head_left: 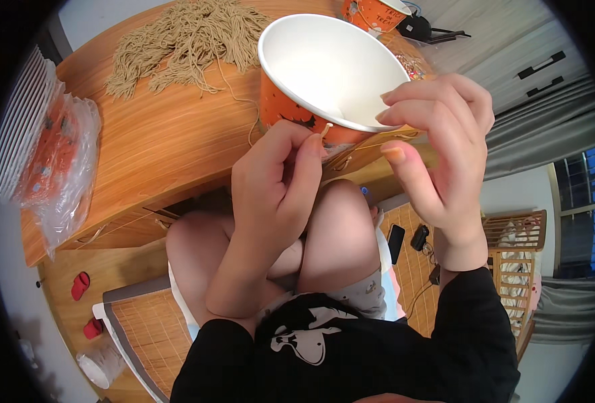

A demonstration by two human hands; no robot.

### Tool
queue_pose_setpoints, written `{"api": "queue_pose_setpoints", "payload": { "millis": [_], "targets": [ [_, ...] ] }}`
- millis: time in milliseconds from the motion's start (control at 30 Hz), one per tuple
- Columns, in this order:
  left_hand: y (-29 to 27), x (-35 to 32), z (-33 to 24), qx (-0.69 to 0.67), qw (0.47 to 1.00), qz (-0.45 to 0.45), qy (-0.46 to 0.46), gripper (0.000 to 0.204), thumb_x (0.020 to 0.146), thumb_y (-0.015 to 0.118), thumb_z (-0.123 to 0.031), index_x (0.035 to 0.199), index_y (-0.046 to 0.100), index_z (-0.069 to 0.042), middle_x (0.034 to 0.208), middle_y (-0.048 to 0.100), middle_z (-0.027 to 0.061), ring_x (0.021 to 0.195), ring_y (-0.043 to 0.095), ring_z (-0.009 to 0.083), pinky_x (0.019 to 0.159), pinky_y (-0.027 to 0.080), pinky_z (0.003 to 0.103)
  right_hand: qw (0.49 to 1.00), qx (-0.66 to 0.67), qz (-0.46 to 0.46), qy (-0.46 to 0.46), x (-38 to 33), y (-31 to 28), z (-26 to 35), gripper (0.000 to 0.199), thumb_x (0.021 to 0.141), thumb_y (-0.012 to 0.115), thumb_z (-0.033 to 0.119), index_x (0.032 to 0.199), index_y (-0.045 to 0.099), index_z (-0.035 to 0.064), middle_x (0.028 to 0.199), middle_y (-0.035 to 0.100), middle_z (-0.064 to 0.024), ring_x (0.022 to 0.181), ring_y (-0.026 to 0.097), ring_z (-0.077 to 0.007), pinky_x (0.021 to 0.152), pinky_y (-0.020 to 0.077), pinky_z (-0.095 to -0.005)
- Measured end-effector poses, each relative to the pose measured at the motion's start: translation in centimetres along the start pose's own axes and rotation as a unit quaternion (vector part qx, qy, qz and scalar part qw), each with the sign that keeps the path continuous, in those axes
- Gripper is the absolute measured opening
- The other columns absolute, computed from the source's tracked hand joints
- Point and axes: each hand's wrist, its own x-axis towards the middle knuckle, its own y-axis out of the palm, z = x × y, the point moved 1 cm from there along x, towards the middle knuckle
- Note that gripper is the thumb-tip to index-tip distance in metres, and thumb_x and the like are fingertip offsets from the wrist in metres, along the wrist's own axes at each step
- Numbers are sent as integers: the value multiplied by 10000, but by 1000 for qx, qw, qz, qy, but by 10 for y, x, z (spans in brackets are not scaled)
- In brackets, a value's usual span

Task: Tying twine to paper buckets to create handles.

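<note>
A large paper bucket [275, 101], orange outside and white inside, stands tilted toward me at the table's front edge. My left hand [270, 178] is in front of its near wall, thumb and forefinger pinching a thin beige cord [327, 127] whose short tip sticks up past them. To the right, my right hand [448, 138] hovers by the bucket's rim, its thumb well apart from the bent fingers and nothing visible between them. Behind the bucket's left side lies a heap of beige cords [193, 40], with one loose strand trailing toward my left hand.
Stacked buckets [49, 148] in clear plastic lie on the wooden table [156, 127] at the left. At the back right are a smaller orange bucket [371, 17] and a black object with prongs [428, 30]. A phone [395, 244] lies below, right of my legs.
</note>
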Motion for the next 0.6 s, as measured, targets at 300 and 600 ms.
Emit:
{"api": "queue_pose_setpoints", "payload": {
  "millis": [300, 600],
  "targets": [
    [4, 1, 1, -14, 1000, 3, -25, 122, 964, 616, -75, 864, 616, -3, 697, 636, 30, 603, 553, 54, 553, 426, 219, 1000, 16, 1, 13, 3, 5, -3, 136, 833, 698, 200, 914, 672, 93, 1015, 694, -31, 1039, 550, -262, 959, 352, -367],
    [5, 4, -2, 35, 999, -12, -29, 132, 941, 661, -70, 843, 598, -9, 628, 565, 14, 577, 495, 39, 528, 407, 217, 996, 10, 84, 11, 35, 3, -3, 90, 855, 714, 142, 934, 702, 101, 1030, 702, -22, 1082, 565, -251, 968, 379, -378]
  ]
}}
